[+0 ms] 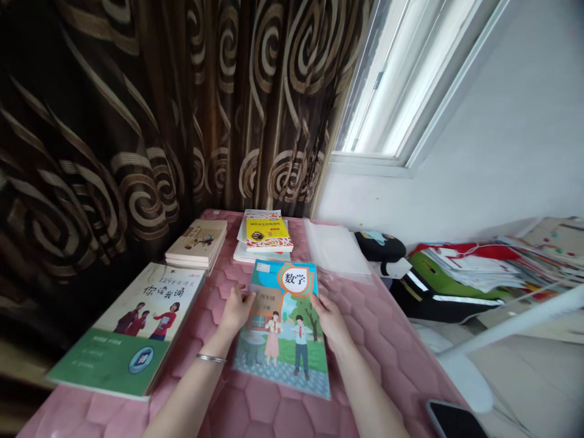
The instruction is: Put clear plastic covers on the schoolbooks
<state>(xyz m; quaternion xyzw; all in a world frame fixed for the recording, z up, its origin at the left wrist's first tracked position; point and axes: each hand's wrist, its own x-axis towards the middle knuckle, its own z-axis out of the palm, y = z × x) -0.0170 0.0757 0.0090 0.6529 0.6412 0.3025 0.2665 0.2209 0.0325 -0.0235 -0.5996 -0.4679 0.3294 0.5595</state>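
A colourful schoolbook (283, 331) with two children on its cover lies flat in the middle of the pink table (264, 413). My left hand (236, 309) rests on its left edge, fingers curled over the edge, with a thin bracelet on the wrist. My right hand (332, 319) grips the right edge of the same book, fingers pressed on the cover.
A green and cream book (132, 331) lies at the left. Two stacks of books (198, 243) (265, 236) and clear plastic sleeves (336, 250) sit at the back. A patterned curtain hangs behind. A bag and papers (460, 274) lie right; a phone (456, 420) sits near the front corner.
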